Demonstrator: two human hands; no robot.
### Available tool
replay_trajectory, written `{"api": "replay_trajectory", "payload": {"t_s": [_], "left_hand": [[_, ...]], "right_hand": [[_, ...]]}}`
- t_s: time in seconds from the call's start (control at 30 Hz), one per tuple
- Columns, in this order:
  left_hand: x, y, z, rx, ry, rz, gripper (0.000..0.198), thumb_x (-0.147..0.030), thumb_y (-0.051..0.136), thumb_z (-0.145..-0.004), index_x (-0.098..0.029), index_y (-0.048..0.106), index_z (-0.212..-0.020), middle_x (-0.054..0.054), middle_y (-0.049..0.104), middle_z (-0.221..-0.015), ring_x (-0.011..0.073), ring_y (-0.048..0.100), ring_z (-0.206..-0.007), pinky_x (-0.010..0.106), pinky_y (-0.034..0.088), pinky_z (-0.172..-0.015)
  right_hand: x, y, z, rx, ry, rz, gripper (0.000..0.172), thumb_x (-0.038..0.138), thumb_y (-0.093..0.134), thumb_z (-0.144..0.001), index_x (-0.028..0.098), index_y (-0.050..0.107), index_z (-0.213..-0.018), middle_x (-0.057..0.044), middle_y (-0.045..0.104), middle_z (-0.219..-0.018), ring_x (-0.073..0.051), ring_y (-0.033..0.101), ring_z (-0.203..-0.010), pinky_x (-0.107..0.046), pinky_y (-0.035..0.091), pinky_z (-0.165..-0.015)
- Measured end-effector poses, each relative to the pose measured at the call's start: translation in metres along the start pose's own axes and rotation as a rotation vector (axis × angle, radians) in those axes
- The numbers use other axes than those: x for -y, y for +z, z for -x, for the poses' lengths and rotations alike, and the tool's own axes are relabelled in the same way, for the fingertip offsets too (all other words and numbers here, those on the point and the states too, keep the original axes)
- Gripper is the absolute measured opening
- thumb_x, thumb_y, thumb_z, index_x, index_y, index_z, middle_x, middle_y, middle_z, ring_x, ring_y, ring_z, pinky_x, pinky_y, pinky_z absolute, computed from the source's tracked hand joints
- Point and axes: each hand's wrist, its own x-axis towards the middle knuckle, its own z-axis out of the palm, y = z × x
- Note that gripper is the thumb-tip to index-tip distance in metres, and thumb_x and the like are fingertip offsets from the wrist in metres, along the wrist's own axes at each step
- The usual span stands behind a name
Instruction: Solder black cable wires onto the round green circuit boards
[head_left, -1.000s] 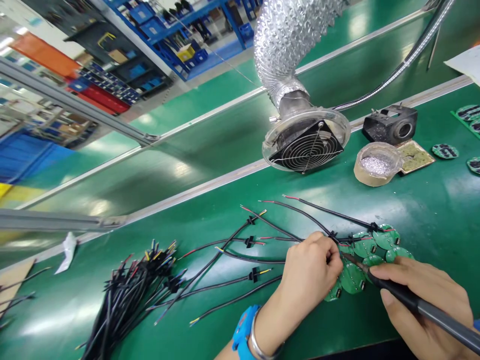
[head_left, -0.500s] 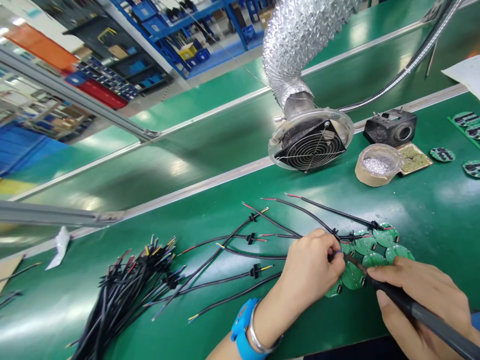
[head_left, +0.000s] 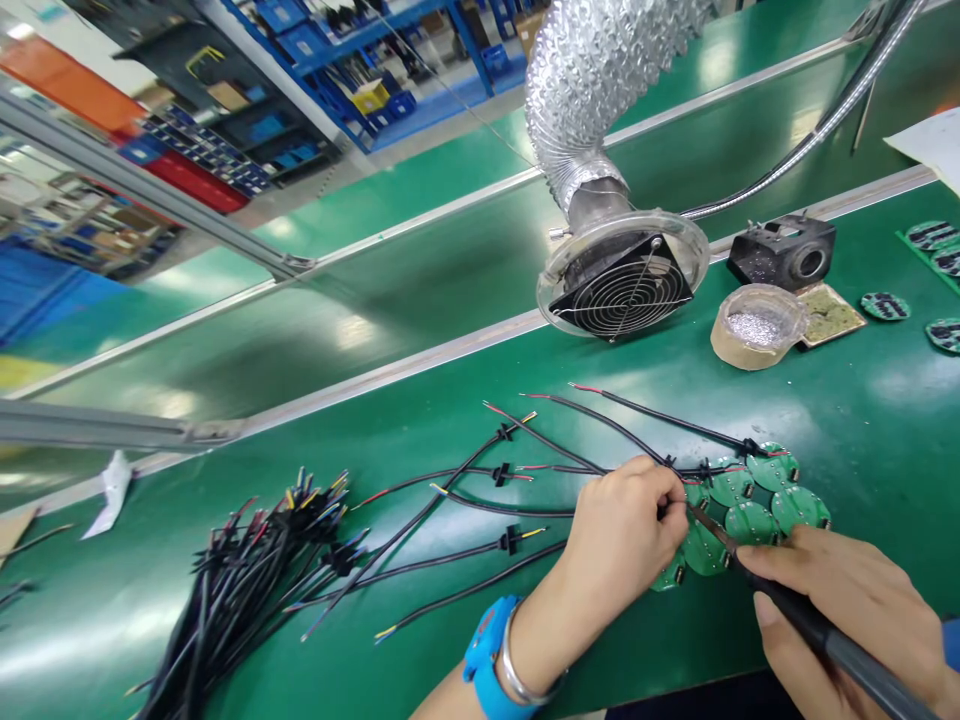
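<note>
My left hand (head_left: 630, 525) is closed in a pinch on the end of a black cable (head_left: 510, 509), over a cluster of round green circuit boards (head_left: 705, 548). My right hand (head_left: 847, 610) grips a soldering iron (head_left: 795, 605) by its dark handle. The iron's tip meets the boards just beside my left fingertips; the exact contact spot is too small to make out. More black cables (head_left: 675, 427) with red wire ends reach the upper boards (head_left: 772, 465). Other loose cables (head_left: 450, 555) lie to the left of my left hand.
A big bundle of black cables (head_left: 232, 600) lies on the left of the green bench. Above the boards hangs a fume extractor fan (head_left: 626, 285) on a silver duct. A round tub (head_left: 750, 350), a sponge tray (head_left: 832, 315), a black iron holder (head_left: 784, 252) and further boards (head_left: 885, 306) stand at right.
Both hands and the iron stay almost in place, with the tip still beside my left fingertips. The view has shifted very slightly.
</note>
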Motion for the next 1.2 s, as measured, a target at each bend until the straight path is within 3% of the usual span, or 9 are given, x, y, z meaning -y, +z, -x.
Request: {"api": "replay_trajectory", "payload": {"t_s": [0.13, 0.33, 0.53, 0.77, 0.87, 1.2], "left_hand": [[0.0, 0.0, 0.0, 0.006, -0.001, -0.006, 0.013, -0.013, 0.06, -0.077, -0.022, 0.069, -0.077, -0.003, 0.065, -0.076, 0.0137, 0.06, -0.067, 0.025, 0.041, -0.064], [0.0, 0.0, 0.0, -0.001, 0.024, -0.011, 0.012, -0.013, 0.061, -0.077, -0.022, 0.068, -0.076, -0.003, 0.064, -0.075, 0.0134, 0.059, -0.067, 0.025, 0.041, -0.063], [0.001, -0.004, 0.001, 0.022, 0.068, -0.035, 0.011, -0.012, 0.062, -0.078, -0.021, 0.068, -0.079, -0.003, 0.063, -0.077, 0.0136, 0.059, -0.067, 0.025, 0.042, -0.063], [0.004, -0.026, 0.003, 0.255, 0.368, -0.273, 0.016, -0.01, 0.054, -0.086, -0.02, 0.066, -0.089, 0.001, 0.059, -0.089, 0.0146, 0.059, -0.071, 0.025, 0.045, -0.062], [0.003, -0.031, 0.003, 0.305, 0.423, -0.377, 0.016, -0.012, 0.048, -0.093, -0.019, 0.063, -0.091, 0.002, 0.059, -0.091, 0.0144, 0.057, -0.068, 0.026, 0.045, -0.059], [0.008, -0.008, 0.012, 0.124, 0.302, -0.269, 0.014, -0.017, 0.043, -0.097, -0.02, 0.056, -0.099, 0.002, 0.06, -0.094, 0.0166, 0.06, -0.073, 0.029, 0.05, -0.064]], "right_hand": [[0.0, -0.005, 0.01, -0.028, 0.064, 0.013, 0.02, 0.01, 0.052, -0.082, 0.019, 0.065, -0.095, -0.003, 0.07, -0.077, -0.015, 0.069, -0.07, -0.025, 0.055, -0.062], [-0.003, -0.019, 0.009, 0.051, 0.095, 0.043, 0.019, 0.012, 0.054, -0.082, 0.022, 0.065, -0.092, -0.001, 0.069, -0.074, -0.016, 0.069, -0.065, -0.025, 0.056, -0.058], [-0.005, -0.019, 0.014, -0.083, 0.16, 0.112, 0.017, 0.017, 0.056, -0.082, 0.023, 0.066, -0.094, -0.002, 0.069, -0.077, -0.016, 0.07, -0.069, -0.025, 0.057, -0.061], [-0.005, -0.02, 0.012, -0.091, 0.118, 0.101, 0.018, 0.015, 0.055, -0.081, 0.022, 0.064, -0.094, -0.001, 0.07, -0.074, -0.016, 0.071, -0.068, -0.024, 0.057, -0.06], [-0.006, -0.018, 0.013, -0.076, 0.105, 0.116, 0.016, 0.015, 0.055, -0.082, 0.021, 0.065, -0.093, 0.0, 0.07, -0.074, -0.015, 0.071, -0.067, -0.023, 0.058, -0.062], [-0.008, -0.01, 0.012, -0.093, 0.114, 0.068, 0.017, 0.015, 0.054, -0.081, 0.022, 0.064, -0.093, 0.0, 0.071, -0.07, -0.018, 0.071, -0.063, -0.026, 0.057, -0.056]]}}
